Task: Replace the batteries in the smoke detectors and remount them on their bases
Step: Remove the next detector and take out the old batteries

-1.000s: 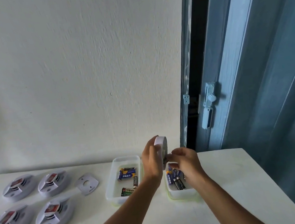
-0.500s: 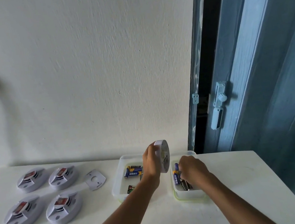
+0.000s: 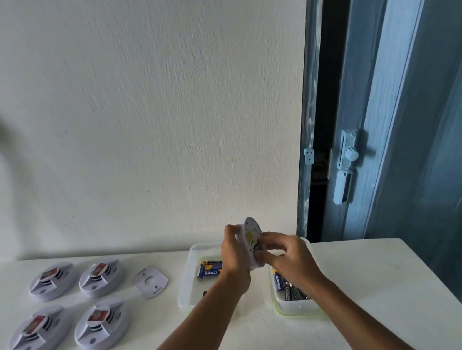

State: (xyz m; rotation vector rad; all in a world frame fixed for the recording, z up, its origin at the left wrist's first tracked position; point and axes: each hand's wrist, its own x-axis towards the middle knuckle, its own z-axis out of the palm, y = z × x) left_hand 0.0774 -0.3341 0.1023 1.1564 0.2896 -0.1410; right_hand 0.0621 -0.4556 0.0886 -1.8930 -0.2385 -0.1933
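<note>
Four smoke detectors (image 3: 65,305) lie at the table's (image 3: 383,287) left, a loose base plate (image 3: 150,281) just right of them. Then the left tray (image 3: 185,285) of batteries. Above it the left hand (image 3: 235,258) grips a detector (image 3: 250,238) on edge (open back facing right), fingers curled round its rim. The right hand (image 3: 287,255) pinches at its lower back, above the right tray (image 3: 297,307).

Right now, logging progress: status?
Left hand grips round white smoke detector upright. Right hand fingers at its back. Nothing in the way.
</note>
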